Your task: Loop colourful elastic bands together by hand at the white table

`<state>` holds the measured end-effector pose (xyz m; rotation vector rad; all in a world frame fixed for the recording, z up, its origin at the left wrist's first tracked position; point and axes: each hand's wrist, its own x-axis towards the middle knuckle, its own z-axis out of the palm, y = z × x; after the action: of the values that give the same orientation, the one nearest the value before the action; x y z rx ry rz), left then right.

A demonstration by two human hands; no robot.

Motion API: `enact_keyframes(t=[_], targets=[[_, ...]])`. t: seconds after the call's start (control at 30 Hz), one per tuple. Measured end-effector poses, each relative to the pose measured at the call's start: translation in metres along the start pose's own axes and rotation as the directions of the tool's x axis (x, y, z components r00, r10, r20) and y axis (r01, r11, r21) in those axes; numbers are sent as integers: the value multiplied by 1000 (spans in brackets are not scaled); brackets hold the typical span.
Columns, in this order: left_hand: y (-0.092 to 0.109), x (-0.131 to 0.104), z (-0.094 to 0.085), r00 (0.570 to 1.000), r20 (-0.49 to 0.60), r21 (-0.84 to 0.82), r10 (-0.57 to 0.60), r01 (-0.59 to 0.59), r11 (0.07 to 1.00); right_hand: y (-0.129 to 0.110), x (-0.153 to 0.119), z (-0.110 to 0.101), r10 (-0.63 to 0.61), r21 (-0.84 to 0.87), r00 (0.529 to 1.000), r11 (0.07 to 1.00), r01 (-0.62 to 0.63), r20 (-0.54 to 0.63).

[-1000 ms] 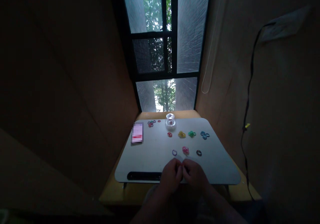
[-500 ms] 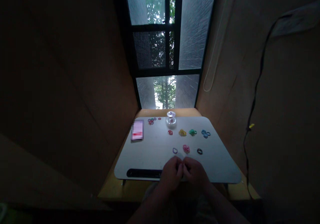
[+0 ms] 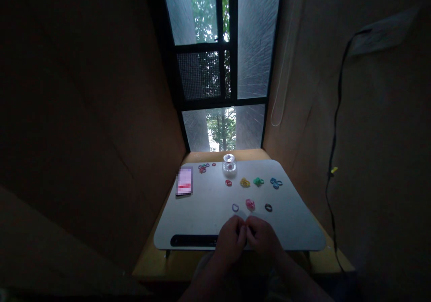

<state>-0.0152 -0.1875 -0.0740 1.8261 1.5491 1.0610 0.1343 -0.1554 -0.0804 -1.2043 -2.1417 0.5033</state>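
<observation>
My left hand [image 3: 232, 237] and my right hand [image 3: 261, 234] meet fingertip to fingertip over the front edge of the white table [image 3: 202, 212]. Both are closed, pinching something too small to make out. Just beyond them lie a purple ring [image 3: 235, 207], a pink pile of bands [image 3: 250, 204] and a dark ring [image 3: 268, 207]. Farther back sit a red cluster [image 3: 228, 183], a yellow pile [image 3: 244, 182], a green pile [image 3: 258, 181] and blue rings [image 3: 276, 183].
A clear round container [image 3: 229, 168] stands at the back, with mixed coloured rings [image 3: 203, 168] to its left. A pixelated pink item [image 3: 184, 181] lies at the left edge. A black slot [image 3: 193, 240] runs along the front. A cable [image 3: 335, 131] hangs on the right wall.
The view has tilted and shifted slightly, so the table sits a little lower in the picture. My hands remain together in nearly the same pose.
</observation>
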Motion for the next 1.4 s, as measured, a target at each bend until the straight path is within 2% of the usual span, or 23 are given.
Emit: enact_keyframes(t=[0.43,1.2,1.4], targets=[[2,1,1,1000,7,-10,6,-6,1000,1,0,0,-11,-8,1000,1000,11,-7],[-2,9,-2,997,72,-44,-38,42,998,6,6,-4,19,54,998,998,-22,60],[-2,8,0,998,50,-49,-33,35,998,6,6,-3,18,57,999,998,-20,41]])
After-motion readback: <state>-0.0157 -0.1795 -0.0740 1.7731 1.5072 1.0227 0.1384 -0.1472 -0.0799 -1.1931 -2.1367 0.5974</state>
